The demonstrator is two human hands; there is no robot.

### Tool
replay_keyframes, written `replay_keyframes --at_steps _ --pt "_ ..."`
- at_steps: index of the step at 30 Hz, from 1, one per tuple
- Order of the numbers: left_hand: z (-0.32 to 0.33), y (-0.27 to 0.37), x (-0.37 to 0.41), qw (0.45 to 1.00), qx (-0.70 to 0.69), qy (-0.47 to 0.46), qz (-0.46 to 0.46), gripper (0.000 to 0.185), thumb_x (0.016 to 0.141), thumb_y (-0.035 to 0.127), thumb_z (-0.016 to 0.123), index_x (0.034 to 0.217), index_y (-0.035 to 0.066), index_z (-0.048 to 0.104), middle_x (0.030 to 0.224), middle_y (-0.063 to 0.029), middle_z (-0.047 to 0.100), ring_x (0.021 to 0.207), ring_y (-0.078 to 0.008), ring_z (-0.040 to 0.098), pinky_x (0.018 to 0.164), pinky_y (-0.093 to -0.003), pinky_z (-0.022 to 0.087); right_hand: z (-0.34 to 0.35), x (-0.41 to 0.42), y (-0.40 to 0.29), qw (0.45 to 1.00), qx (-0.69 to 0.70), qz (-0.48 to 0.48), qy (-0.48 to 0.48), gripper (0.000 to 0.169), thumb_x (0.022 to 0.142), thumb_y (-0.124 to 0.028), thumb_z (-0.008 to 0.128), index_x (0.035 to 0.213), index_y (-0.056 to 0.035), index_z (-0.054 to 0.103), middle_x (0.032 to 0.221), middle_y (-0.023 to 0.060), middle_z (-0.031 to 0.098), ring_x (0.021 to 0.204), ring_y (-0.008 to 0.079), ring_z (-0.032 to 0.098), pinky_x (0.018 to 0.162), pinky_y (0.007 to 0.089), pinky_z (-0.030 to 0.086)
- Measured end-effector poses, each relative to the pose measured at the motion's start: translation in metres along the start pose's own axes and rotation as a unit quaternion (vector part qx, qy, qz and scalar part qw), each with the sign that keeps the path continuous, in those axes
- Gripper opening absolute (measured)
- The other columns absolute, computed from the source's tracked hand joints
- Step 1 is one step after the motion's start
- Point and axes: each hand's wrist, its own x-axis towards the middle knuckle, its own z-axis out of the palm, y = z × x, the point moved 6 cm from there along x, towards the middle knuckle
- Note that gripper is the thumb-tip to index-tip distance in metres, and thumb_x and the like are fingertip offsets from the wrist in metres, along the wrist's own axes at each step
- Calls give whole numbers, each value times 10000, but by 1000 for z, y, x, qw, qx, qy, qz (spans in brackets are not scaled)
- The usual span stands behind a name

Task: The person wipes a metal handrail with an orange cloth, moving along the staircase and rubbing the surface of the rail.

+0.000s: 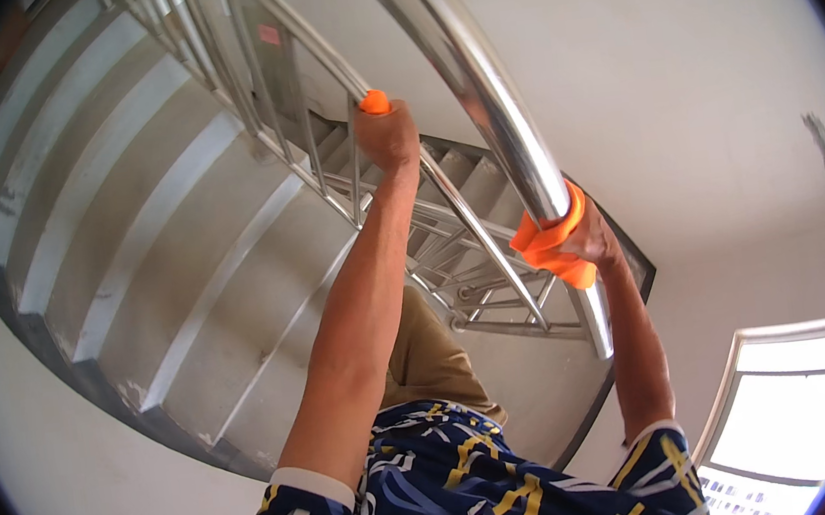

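My left hand [388, 136] is closed around the thinner metal rail [314, 40] of the stair railing. A bit of orange cloth [374, 101] pokes out above its fist; the rest is hidden by the fingers. To the right, my right hand [592, 232] presses another orange cloth [553, 249] around the thick, shiny metal handrail [488, 76], close to its lower end. The cloth wraps the tube and its loose folds hang over the near side. Part of the right hand's fingers lies behind the tube.
Concrete stairs [166, 208] with pale edges rise at the left. Beyond the slanted metal balusters [301, 96], another flight of steps [461, 177] shows. A plain wall [665, 80] stands at the right, with a bright window [790, 406] lower down.
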Motion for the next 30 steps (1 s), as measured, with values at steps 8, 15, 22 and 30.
replay_keyframes --at_steps 8,15,22,30 --pt "-13 24 -4 992 98 -7 76 309 836 142 666 1065 -30 551 954 -224 686 899 -441 680 775 -503 549 33 14 -81 909 -320 63 259 558 705 -284 829 1157 -50 599 966 152 691 929 322 699 816 420 558" --pt "-14 34 -17 997 55 -4 59 310 830 131 662 1066 -31 543 940 -233 678 889 -452 671 768 -501 538 0 32 -50 998 -44 -8 38 610 657 -232 876 1170 -23 622 997 27 660 912 155 598 886 323 497" --pt "-19 34 -19 996 38 16 75 297 821 165 676 1012 -29 559 906 -231 673 867 -456 674 748 -489 535 31 41 -112 929 -259 -1 264 577 679 -262 864 1131 -32 590 976 95 700 868 219 689 815 379 547" --pt "-19 32 -18 996 20 0 82 306 854 166 665 1051 -17 520 854 -235 675 807 -474 670 696 -530 536 25 59 -118 974 -153 8 167 462 669 -233 824 1042 -37 634 856 70 666 810 215 652 775 356 529"
